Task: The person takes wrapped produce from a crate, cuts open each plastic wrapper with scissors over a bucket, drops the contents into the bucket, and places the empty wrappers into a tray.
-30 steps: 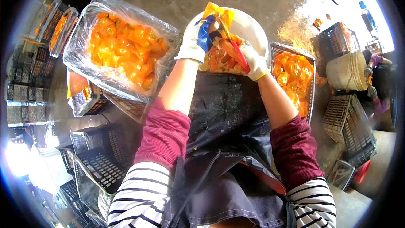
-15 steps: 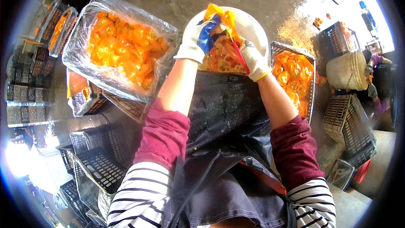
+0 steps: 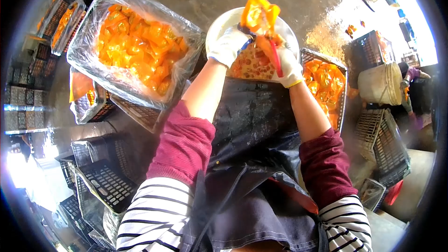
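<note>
My left hand (image 3: pixel 231 45), in a white glove with blue fingertips, is closed at the left side of a white tub (image 3: pixel 213 29). An orange pepper (image 3: pixel 259 13), opened out and thin-walled, sticks up from its fingers above the tub. Close beside it, my gloved right hand (image 3: pixel 289 67) grips a red-handled tool (image 3: pixel 278 58); fingers hide its working end. Another orange piece (image 3: pixel 265 45) lies along the right fingers, and I cannot tell whether it joins the pepper. Small reddish-orange bits (image 3: pixel 252 65) sit in pale liquid in the tub below.
A plastic-lined crate (image 3: pixel 74 58) of orange pieces stands to the left. Another crate (image 3: pixel 344 88) of orange pieces is at the right. Farther right are a dirty white bucket (image 3: pixel 375 84), stacked crates (image 3: pixel 392 149) and another person's gloved hand (image 3: pixel 407 102).
The orange pepper has risen and now spreads open above my hands. My left hand has moved slightly down and right; my right hand has shifted a little right.
</note>
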{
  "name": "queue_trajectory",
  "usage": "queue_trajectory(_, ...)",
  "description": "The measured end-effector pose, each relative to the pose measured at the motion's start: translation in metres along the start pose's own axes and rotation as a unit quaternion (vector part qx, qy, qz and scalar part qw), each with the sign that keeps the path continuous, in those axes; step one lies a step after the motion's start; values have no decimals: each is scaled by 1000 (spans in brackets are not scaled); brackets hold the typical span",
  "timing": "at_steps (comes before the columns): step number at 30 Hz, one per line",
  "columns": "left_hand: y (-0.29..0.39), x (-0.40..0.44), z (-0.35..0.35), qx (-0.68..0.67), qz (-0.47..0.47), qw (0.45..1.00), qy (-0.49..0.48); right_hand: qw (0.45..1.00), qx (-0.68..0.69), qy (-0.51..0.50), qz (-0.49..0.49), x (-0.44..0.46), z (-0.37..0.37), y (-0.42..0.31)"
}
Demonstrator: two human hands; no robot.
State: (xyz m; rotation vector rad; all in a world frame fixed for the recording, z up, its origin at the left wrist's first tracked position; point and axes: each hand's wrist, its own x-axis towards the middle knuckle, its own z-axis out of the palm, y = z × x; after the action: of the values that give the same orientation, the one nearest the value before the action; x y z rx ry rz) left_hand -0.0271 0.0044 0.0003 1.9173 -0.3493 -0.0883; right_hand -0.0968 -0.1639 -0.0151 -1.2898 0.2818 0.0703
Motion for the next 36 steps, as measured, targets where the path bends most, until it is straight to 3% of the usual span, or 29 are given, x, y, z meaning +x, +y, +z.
queue_trajectory(3,-2,1,-2,-122,-52,990,-37,999,-7,-36,14,-7,-3,-12)
queue_trajectory(5,27,-15,-2,-394,-53,917,-43,999,6,-35,22,-10,-4,-14)
queue_trajectory(7,45,-15,-10,-439,-145,885,-55,999,7,-32,29,-20,5,-22)
queue_trajectory(9,60,-23,-12,-427,-169,888,-28,998,-5,-48,32,-22,5,-24)
queue_trajectory(12,49,-22,-5,-406,-125,905,12,997,-39,-60,35,-32,12,-35)
queue_trajectory(14,26,-10,-8,-422,-79,902,-50,998,-45,-52,-11,-34,14,-34)
queue_trajectory(16,26,-14,-2,-259,50,965,-10,994,-30,-42,-99,-24,12,-17)
queue_trajectory(17,58,-27,-6,-353,-67,932,42,991,-29,-44,-125,-17,9,-14)
queue_trajectory(18,43,-23,-7,-354,-108,929,23,988,-26,-47,-143,-11,8,-12)
queue_trajectory(19,64,-31,-20,-176,-88,980,12,988,-20,-51,-146,-12,8,-13)
queue_trajectory(20,33,-20,-12,-87,6,994,61,991,-29,-48,-118,-17,11,-26)
queue_trajectory(21,11,-16,0,-205,18,974,89,994,-38,-46,-89,-22,13,-38)
queue_trajectory(23,7,-7,-15,-253,-74,962,74,991,0,-26,-129,-27,0,-45)
queue_trajectory(24,14,-4,-31,-182,-183,966,33,984,44,-4,-175,-26,-13,-42)
queue_trajectory(25,8,-11,-42,-202,-100,973,39,967,27,16,-252,-21,-31,-35)
queue_trajectory(27,3,-26,-80,32,76,993,82,946,189,63,-256,-21,-54,-27)
queue_trajectory(28,4,-39,-106,132,172,971,97,913,359,85,-177,-22,-58,-29)
queue_trajectory(30,-24,-48,-155,17,-35,993,111,847,518,83,-86,-15,-80,-19)
queue_trajectory(32,-40,-67,-203,103,-37,973,203,855,489,135,-104,-25,-49,-37)
queue_trajectory(36,-59,-86,-293,426,-104,839,321,893,440,36,-87,-12,-58,-27)
